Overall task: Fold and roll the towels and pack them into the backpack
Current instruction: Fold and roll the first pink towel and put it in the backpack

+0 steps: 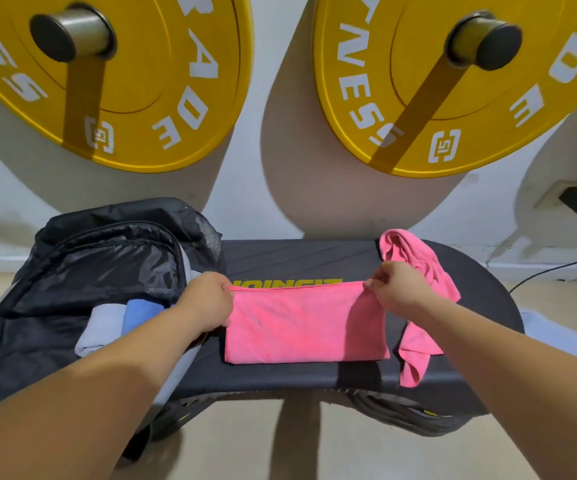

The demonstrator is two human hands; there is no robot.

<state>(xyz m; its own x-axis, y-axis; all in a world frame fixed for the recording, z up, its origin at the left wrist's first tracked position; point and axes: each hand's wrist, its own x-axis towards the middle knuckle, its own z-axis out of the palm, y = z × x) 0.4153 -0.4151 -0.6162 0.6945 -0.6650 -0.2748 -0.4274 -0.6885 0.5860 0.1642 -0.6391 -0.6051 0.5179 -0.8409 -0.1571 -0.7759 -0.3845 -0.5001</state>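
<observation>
Pink towel (306, 327) between left hand (207, 303), right hand (399, 289)

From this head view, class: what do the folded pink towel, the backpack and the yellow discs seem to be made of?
Folded pink towel: probably microfibre cloth, matt, fine nap, soft folds. Backpack: seemingly synthetic fabric, its lining glossy and crinkled. Yellow discs: rubber or coated metal, cannot tell; smooth satin face, white printed letters.
</observation>
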